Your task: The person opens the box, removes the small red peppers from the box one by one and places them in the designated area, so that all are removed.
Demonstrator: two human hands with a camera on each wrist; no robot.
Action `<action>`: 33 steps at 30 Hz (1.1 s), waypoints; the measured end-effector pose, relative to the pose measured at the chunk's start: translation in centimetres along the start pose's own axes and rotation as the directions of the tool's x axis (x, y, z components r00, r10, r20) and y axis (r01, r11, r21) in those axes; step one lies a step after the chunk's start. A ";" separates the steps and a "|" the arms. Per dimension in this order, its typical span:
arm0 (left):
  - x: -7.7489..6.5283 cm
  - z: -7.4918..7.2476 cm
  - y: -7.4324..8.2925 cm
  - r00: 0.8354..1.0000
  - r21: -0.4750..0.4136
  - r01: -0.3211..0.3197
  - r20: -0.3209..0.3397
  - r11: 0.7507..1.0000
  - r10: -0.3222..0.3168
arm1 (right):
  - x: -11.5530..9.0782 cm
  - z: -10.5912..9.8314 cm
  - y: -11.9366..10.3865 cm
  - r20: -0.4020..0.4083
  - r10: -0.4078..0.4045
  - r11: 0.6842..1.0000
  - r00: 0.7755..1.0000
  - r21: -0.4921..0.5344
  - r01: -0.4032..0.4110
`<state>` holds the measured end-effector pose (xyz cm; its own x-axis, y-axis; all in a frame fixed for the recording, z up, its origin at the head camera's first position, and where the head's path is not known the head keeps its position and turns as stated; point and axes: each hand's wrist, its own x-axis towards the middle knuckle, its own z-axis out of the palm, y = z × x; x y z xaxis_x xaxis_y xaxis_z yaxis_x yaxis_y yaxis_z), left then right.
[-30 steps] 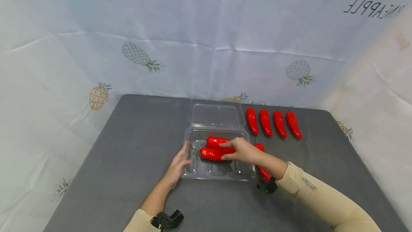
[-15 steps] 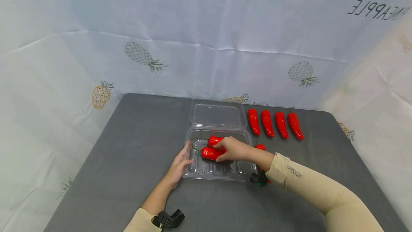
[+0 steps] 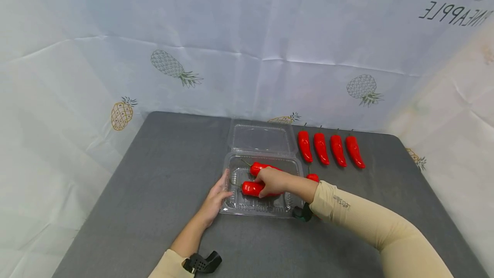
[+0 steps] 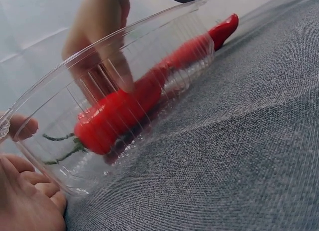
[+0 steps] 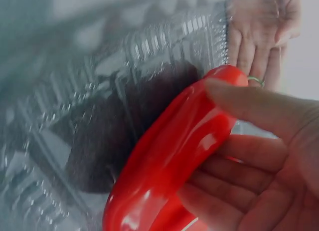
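Note:
A clear plastic clamshell box (image 3: pixel 247 207) lies with its lid (image 3: pixel 262 138) folded back. Inside it are two red chili peppers side by side, the far one (image 3: pixel 257 168) and the near one (image 3: pixel 251 188), stems leftward. My right hand (image 3: pixel 272 181) reaches into the box and grips the near pepper; in the right wrist view its thumb and fingers lie on opposite sides of that pepper (image 5: pixel 174 141). My left hand (image 3: pixel 211 200) holds the box's left wall, thumb at the rim and fingers outside. In the left wrist view the near pepper (image 4: pixel 117 114) shows through the wall.
Several red peppers (image 3: pixel 321 148) lie in a row at the back right of the grey table (image 3: pixel 170 162). Another pepper (image 3: pixel 312 177) lies right of the box, partly hidden by my right wrist. A pineapple-print cloth (image 3: pixel 247 33) hangs behind the table.
My right hand has moved slightly left and toward me, shifting the near pepper away from the far one. The right forearm now covers more of the pepper beside the box. Left hand stays put.

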<state>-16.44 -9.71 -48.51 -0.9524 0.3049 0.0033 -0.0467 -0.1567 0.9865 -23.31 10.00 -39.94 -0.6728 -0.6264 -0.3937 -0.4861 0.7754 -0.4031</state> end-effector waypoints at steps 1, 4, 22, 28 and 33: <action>0.0 0.0 0.0 1.000 0.002 -0.002 0.000 1.000 0.002 | 0.0 0.1 -0.1 0.001 -0.001 1.000 1.000 -0.012 0.001; -0.1 0.0 0.0 1.000 0.008 -0.004 0.001 1.000 0.004 | 0.0 0.2 -0.2 0.000 -0.001 0.999 1.000 -0.042 0.001; -0.1 0.0 0.0 1.000 0.021 0.016 -0.015 1.000 -0.015 | 0.1 -0.2 0.0 0.015 -0.037 0.999 0.999 -0.016 0.037; 0.0 0.1 0.1 0.999 0.013 0.028 -0.027 1.000 -0.028 | -0.2 -0.9 0.2 -0.023 -0.030 1.000 0.999 0.000 0.030; 0.0 0.1 0.1 0.999 0.009 0.037 -0.035 0.999 -0.037 | -0.8 -1.3 0.5 -0.047 -0.066 0.997 0.997 0.029 0.067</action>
<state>-16.45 -9.61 -48.40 -0.9599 0.2778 -0.0384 -0.0792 -0.1373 0.9874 -23.73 11.02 -38.69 -0.6646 -0.6717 -0.3272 -0.5142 0.7289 -0.4520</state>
